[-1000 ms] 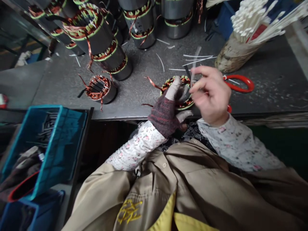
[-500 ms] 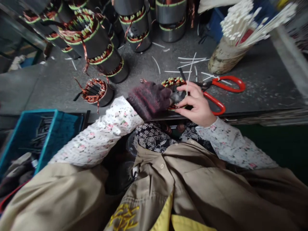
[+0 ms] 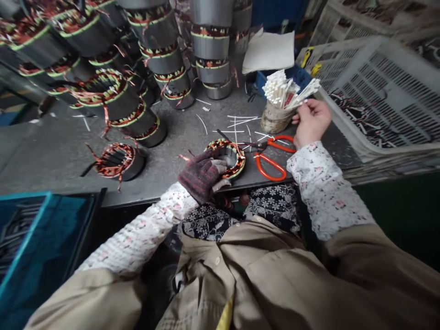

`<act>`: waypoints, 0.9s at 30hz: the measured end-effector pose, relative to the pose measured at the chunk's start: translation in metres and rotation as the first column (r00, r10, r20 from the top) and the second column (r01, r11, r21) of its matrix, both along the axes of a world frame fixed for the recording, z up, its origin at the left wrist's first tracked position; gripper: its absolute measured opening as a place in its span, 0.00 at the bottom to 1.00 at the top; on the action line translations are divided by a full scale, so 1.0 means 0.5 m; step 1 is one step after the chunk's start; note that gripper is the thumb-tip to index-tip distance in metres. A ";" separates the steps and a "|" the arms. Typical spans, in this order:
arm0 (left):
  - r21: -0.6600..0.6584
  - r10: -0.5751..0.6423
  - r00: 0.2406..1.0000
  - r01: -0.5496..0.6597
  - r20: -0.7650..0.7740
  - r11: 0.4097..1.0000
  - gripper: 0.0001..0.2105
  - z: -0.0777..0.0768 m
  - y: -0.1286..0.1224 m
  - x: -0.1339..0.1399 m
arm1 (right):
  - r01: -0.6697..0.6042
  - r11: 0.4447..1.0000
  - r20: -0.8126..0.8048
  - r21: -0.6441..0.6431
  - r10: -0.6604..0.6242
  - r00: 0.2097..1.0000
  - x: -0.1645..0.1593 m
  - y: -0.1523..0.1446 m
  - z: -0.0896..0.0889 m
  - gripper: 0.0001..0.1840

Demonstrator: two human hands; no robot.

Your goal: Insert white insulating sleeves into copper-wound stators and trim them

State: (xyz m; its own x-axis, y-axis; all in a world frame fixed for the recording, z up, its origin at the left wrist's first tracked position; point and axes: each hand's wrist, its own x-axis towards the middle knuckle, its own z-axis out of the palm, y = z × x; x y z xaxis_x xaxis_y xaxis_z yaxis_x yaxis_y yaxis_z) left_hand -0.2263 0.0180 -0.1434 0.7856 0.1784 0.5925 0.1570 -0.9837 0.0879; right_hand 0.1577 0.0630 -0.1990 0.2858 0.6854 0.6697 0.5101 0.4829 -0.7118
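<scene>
My left hand (image 3: 202, 175), in a dark maroon glove with bare-looking pale fingertips, grips the near left rim of a copper-wound motor stator (image 3: 240, 161) at the table's front edge. A thin white cord (image 3: 235, 130) stands up from that stator's far right side. My right hand (image 3: 312, 121) is bare and closed, its thumb and fingers pinched at the ends of white cords (image 3: 311, 88) that lean out of a worn pot (image 3: 271, 118). Just right of the stator lie red-handled scissors (image 3: 273, 172).
Stacks of wound stators (image 3: 172, 59) fill the back left, and a single stator (image 3: 132, 162) stands at left. Loose white cord pieces (image 3: 220, 131) lie mid-table. A pale plastic crate (image 3: 395, 133) with wires is at right, a teal bin (image 3: 30, 238) at lower left.
My right hand has left the stator and moved right and away to the cords in the pot. My left hand stays on the stator. The view has shifted toward the right.
</scene>
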 end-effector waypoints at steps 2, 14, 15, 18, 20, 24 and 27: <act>-0.016 0.110 0.993 -0.110 0.039 0.994 0.12 -0.006 -0.025 0.010 | 0.144 0.986 -0.146 0.089 -0.130 0.981 -0.029 -0.026 0.019 0.18; -0.166 0.385 0.922 -0.385 -0.037 0.908 0.12 -0.021 -0.058 0.039 | -0.372 0.920 0.251 0.124 0.334 0.909 -0.282 -0.328 0.021 0.06; -0.151 0.393 0.919 -0.393 -0.033 0.907 0.13 -0.019 -0.060 0.038 | -0.374 0.922 0.240 0.101 0.342 0.908 -0.278 -0.332 0.014 0.06; -0.139 0.418 0.908 -0.417 -0.026 0.898 0.17 -0.014 -0.069 0.040 | -0.350 0.936 0.249 0.042 0.330 0.911 -0.266 -0.337 0.015 0.07; -0.139 0.429 0.903 -0.428 -0.022 0.893 0.25 -0.013 -0.070 0.042 | -0.321 0.947 0.285 0.010 0.305 0.909 -0.271 -0.333 0.029 0.08; -0.256 0.426 0.904 -0.404 0.031 0.878 0.36 -0.027 -0.065 0.047 | -0.275 0.958 0.220 -0.084 0.287 0.932 -0.315 -0.298 0.057 0.09; -0.515 0.376 0.912 -0.247 0.163 0.821 0.32 -0.039 -0.060 0.051 | -0.238 0.956 0.080 -0.171 0.254 0.964 -0.350 -0.269 0.067 0.09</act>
State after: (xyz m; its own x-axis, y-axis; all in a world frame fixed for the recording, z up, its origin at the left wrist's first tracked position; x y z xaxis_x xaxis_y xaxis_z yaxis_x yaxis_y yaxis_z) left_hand -0.2006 -0.0119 -0.1627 0.4787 0.6962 0.5349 0.3571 -0.7110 0.6058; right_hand -0.0175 -0.0715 -0.1653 0.0325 0.8254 0.5636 0.4619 0.4877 -0.7408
